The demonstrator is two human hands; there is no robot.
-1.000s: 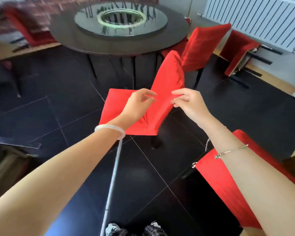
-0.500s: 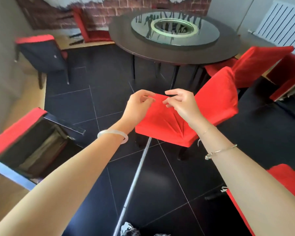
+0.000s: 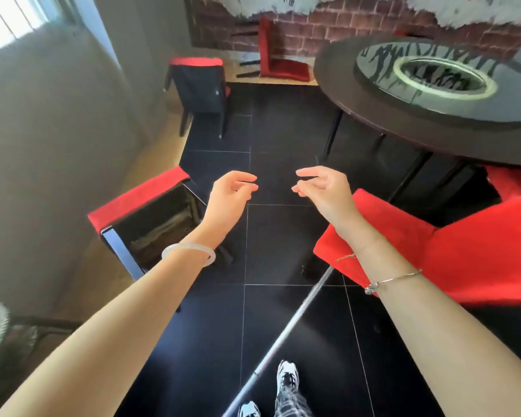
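Down at six o'clock, the shoes point(image 3: 288, 373) stood on the black floor point(image 3: 280, 236), with a metal pole point(image 3: 283, 329) slanting past them toward one o'clock. Up along the forearms, and both hands were empty! The left hand point(image 3: 229, 194) and the right hand point(image 3: 322, 191) hung over the tiles, fingers loosely curled toward each other, gripping nothing, a clear gap between them.

Now the one that mattered: the red-covered chair point(image 3: 463, 257) sat at four o'clock from the right hand's fingers point(image 3: 307, 173). Its near corner was tucked under that wrist, and the seat stretched away toward three o'clock. So the right hand was plainly the nearer one, while the left would have had to cross the gap. My call: any reach for that cover needed to drop down and back to the right, not forward.

At eight o'clock from the left hand, an overturned chair point(image 3: 139, 203) showed its dark underside, close but not touching. Farther off, the round table point(image 3: 373, 94) filled one to two o'clock, and a black chair with a red top point(image 3: 199, 82) stood at eleven by the wall.
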